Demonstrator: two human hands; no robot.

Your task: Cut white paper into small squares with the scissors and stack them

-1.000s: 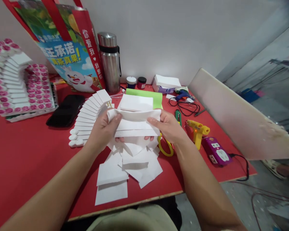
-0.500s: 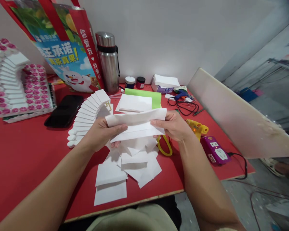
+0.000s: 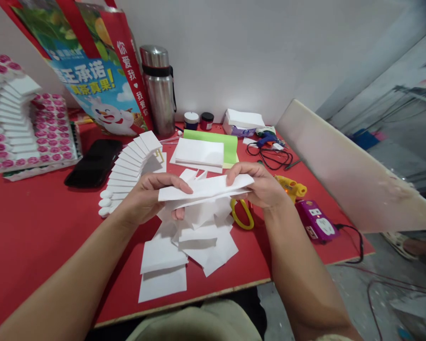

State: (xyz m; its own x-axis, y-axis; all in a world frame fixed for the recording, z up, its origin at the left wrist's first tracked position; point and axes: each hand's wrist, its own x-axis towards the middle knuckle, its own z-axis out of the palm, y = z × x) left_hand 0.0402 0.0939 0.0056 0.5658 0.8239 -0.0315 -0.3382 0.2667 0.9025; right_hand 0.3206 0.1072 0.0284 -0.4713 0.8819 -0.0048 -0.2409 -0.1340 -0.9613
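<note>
A folded sheet of white paper (image 3: 209, 187) is stretched between my two hands above the table. My left hand (image 3: 152, 194) pinches its left end, thumb on top and fingertips showing below. At the right end, my right hand (image 3: 259, 184) is closed on the sheet, with fingers bent over its upper edge. Loose white paper pieces (image 3: 213, 251) lie overlapped beneath, some with creases. Yellow-handled scissors (image 3: 243, 220) rest just under my right hand, their blades hidden. Left of my left hand stands a curved stair of white folded pieces (image 3: 128, 166).
Behind the hands lie a paper stack (image 3: 200, 151) and a green sheet (image 3: 230, 147). A yellow glue gun (image 3: 293, 188) and purple power socket (image 3: 315, 222) sit right. A phone (image 3: 94, 163), steel flask (image 3: 158, 90), printed bag (image 3: 102, 71) and pink-flowered model (image 3: 31, 123) occupy the left.
The upper flap of the paper has come down toward me, making the sheet narrower. My right fingers have shifted onto its top edge, and both hands still hold it.
</note>
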